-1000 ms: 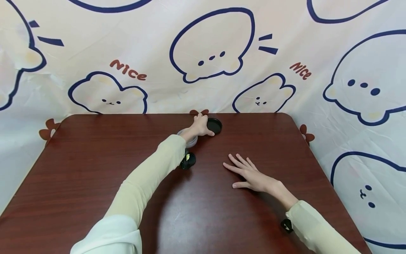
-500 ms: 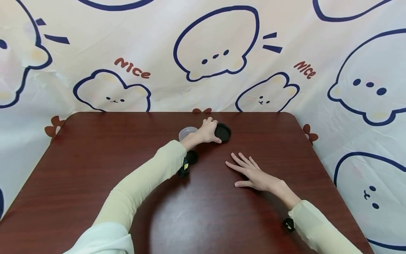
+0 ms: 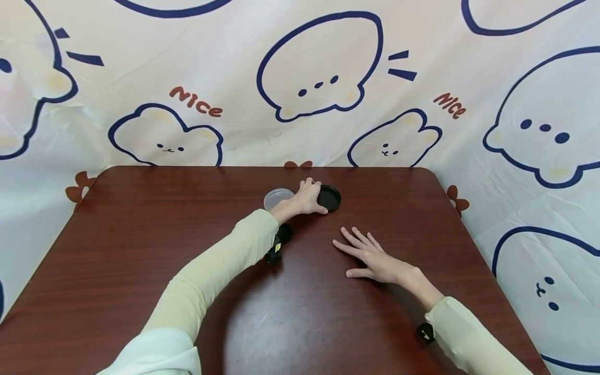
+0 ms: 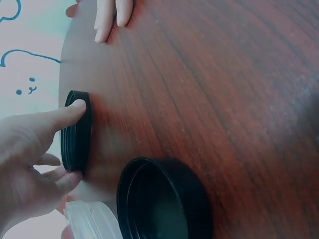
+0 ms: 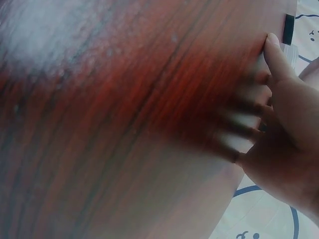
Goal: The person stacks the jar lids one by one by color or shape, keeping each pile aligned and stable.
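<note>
My left hand (image 3: 307,199) pinches the black lid (image 3: 330,199), three o'clock from clear container (image 3: 276,197); I judge placing, needing gentle release. Right hand (image 3: 375,260) is spread.

Screened-off nook, kind of room unclear, dark wood-grain tabletop (image 3: 300,307), cartoon-printed pale cloth (image 3: 300,138) on three sides

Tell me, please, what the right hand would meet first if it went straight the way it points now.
The right hand would probably meet the left hand first, which grips a round black lid; how their heights compare is hard to judge.
</note>
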Motion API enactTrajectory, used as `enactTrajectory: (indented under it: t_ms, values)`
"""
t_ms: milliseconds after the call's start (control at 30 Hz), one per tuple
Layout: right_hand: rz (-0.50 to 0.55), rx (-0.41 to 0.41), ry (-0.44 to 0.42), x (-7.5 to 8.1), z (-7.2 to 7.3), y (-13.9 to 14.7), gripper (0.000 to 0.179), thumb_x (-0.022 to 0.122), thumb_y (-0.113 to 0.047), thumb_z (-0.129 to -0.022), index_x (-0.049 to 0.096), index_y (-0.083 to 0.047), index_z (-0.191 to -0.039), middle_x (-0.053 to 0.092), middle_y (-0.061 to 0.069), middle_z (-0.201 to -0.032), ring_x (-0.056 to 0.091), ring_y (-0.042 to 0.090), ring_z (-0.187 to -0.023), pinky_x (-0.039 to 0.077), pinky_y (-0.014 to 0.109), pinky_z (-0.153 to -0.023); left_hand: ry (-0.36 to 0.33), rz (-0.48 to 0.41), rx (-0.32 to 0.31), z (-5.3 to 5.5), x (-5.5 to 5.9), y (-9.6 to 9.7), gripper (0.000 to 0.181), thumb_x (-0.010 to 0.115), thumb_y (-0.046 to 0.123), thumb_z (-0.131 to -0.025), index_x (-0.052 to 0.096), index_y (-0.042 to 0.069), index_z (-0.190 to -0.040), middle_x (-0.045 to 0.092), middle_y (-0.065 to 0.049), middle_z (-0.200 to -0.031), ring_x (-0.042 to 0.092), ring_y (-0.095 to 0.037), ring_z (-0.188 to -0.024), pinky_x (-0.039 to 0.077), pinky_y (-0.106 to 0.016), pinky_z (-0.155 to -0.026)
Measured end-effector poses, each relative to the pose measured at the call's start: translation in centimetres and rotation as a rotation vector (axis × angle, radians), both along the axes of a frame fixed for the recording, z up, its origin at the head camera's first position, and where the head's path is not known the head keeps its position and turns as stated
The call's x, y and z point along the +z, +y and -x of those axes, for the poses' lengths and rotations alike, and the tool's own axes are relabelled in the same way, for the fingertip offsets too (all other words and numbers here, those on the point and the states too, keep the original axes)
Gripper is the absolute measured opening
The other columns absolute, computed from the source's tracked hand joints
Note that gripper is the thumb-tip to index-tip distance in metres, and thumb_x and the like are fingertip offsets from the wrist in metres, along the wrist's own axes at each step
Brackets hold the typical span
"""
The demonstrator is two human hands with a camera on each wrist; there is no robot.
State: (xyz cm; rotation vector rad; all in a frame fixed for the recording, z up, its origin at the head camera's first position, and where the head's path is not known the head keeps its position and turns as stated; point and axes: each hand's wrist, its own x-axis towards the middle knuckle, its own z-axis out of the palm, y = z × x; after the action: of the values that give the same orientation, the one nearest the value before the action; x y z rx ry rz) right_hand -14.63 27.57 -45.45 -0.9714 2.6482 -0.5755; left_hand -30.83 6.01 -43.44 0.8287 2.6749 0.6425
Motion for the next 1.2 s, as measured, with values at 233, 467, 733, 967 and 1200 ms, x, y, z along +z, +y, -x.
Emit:
enactTrajectory:
  t_ms: [233,467,733,967,1200]
  values:
    - [-0.048,0.012,0.0,0.1,0.3,-0.2,0.072,0.063,-0.037,-0.093,0.03,-0.014,-0.153,0.007,0.018,-0.16,0.001,0.043,-0.143,0.005,0.067,-0.106,0.041,-0.125,-0.043,-1.1,1.0,-1.6,0.08,0.071,0.027,-0.09,0.027,-0.003,-0.149,0.024,-0.026,-0.147,0.025,-0.038,-0.129,0.035,-0.044,-0.1]
    - [-0.058,0.003,0.011,0.4,0.0,0.2,0.072,0.063,-0.037,-0.093,0.031,-0.015,-0.153,0.008,0.018,-0.159,0.002,0.043,-0.143,0.006,0.066,-0.106,0.095,-0.314,-0.129,-3.2,2.1,-5.2,0.06,0.071,0.016,-0.09,0.045,-0.001,-0.141,0.043,-0.021,-0.135,0.041,-0.035,-0.119,0.037,-0.044,-0.096]
    - [-0.07,-0.002,0.012,0.6,-0.2,0.4,0.071,0.062,-0.039,-0.094,0.031,-0.015,-0.153,0.008,0.019,-0.159,0.003,0.043,-0.143,0.007,0.066,-0.107,0.08,-0.406,-0.169,-6.3,0.8,-9.7,0.054,0.075,0.011,-0.085,0.053,-0.005,-0.132,0.053,-0.023,-0.118,0.054,-0.032,-0.106,0.047,-0.04,-0.088]
    - [-0.067,0.005,0.03,0.6,-0.1,0.1,0.073,0.064,-0.038,-0.092,0.031,-0.016,-0.153,0.01,0.018,-0.159,0.005,0.043,-0.143,0.008,0.065,-0.107,0.092,-0.392,-0.095,-8.5,0.2,-12.9,0.056,0.081,0.009,-0.078,0.056,-0.007,-0.126,0.052,-0.021,-0.108,0.054,-0.029,-0.094,0.05,-0.038,-0.08]
    - [-0.048,0.017,0.042,0.4,-0.1,-0.3,0.072,0.065,-0.037,-0.092,0.033,-0.014,-0.152,0.012,0.02,-0.158,0.007,0.045,-0.142,0.01,0.066,-0.106,0.028,-0.437,0.024,-9.5,-1.1,-14.2,0.063,0.083,0.006,-0.074,0.053,-0.008,-0.127,0.051,-0.021,-0.106,0.055,-0.029,-0.09,0.051,-0.036,-0.079]
